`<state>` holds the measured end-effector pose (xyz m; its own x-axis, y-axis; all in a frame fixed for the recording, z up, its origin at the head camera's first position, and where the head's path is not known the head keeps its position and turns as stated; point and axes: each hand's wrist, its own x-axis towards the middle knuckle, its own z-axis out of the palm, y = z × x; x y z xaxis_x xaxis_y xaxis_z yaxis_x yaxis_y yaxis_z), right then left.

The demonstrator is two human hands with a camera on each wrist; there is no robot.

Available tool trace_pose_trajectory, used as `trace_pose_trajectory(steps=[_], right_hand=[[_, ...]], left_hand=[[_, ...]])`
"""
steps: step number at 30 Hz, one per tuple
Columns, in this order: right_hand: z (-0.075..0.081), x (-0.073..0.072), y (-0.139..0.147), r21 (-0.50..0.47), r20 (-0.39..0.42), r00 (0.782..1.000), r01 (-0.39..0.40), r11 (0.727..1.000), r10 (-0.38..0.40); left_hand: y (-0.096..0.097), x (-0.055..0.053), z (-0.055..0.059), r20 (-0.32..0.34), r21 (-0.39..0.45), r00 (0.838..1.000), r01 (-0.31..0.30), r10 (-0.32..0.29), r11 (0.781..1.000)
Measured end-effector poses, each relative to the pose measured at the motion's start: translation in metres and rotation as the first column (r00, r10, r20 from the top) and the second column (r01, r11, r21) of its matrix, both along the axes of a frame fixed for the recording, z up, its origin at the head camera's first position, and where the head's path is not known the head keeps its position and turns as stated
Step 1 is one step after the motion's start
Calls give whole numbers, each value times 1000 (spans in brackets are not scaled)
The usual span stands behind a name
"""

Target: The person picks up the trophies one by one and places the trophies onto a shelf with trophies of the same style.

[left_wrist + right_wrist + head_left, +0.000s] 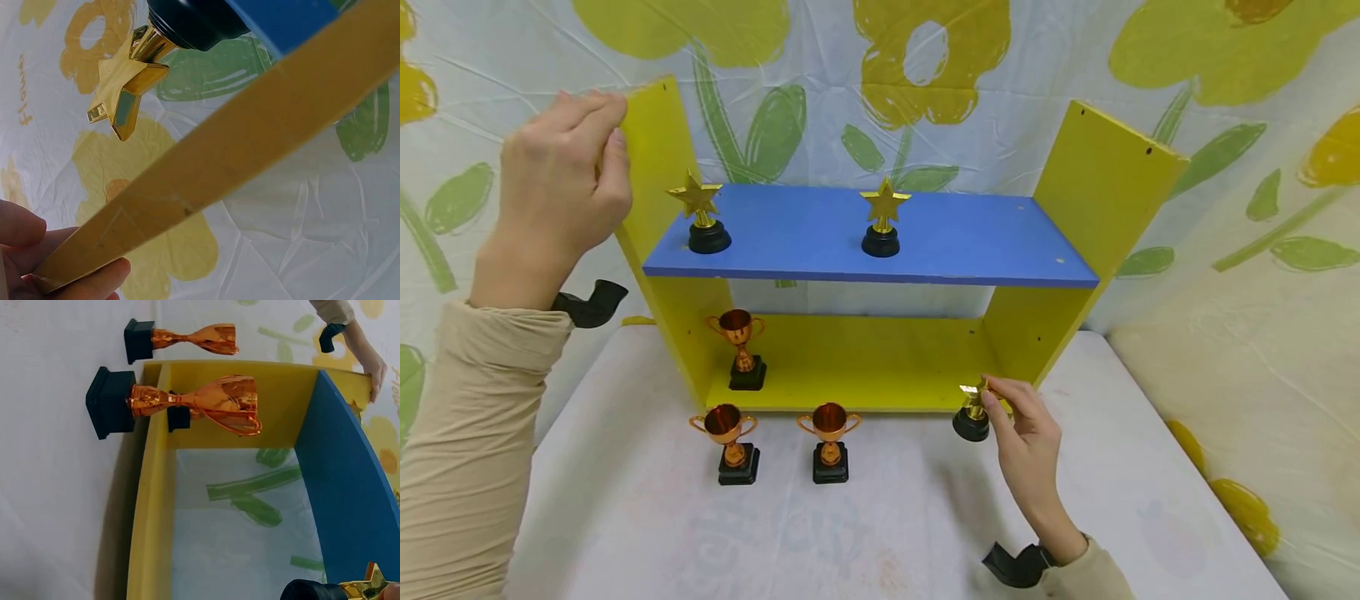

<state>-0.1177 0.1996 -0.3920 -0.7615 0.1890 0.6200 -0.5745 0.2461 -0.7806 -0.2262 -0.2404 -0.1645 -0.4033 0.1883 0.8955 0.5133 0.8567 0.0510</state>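
Observation:
My left hand [565, 171] grips the upper corner of the yellow left side panel [662, 133] of a small shelf; in the left wrist view its fingers [103, 281] lie on both sides of the board [206, 169]. Between thumb and fingertips, my right hand [1028, 446] pinches the gold star of a star trophy [972, 426], its black round base hanging down in front of the lower shelf's right part. Two more star trophies, one at the left [709, 238] and one mid-shelf [881, 242], stand upright on the blue upper board [970, 237].
One copper cup trophy [747, 372] stands on the yellow lower board [865, 354], at its left end. Two others, one at left [738, 463] and one nearer the middle [831, 462], stand on the white-covered table [880, 542]. Behind hangs a flower-patterned cloth [820, 83].

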Motion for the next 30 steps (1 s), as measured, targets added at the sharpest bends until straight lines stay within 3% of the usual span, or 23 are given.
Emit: trace_pose_trajectory(steps=[10,18,30], right_hand=[[4,-6,2,-7,-111,994,-23,1000,22],[13,-5,4,13,-65,998,26,1000,-25],[23,-10,7,7,-100,993,57,998,-56]], left_hand=[[-1,0,0,2,-4,1000,-1,1,1000],[0,1,0,-2,1,1000,-4,4,1000],[-1,0,0,-6,-4,1000,-3,3,1000]])
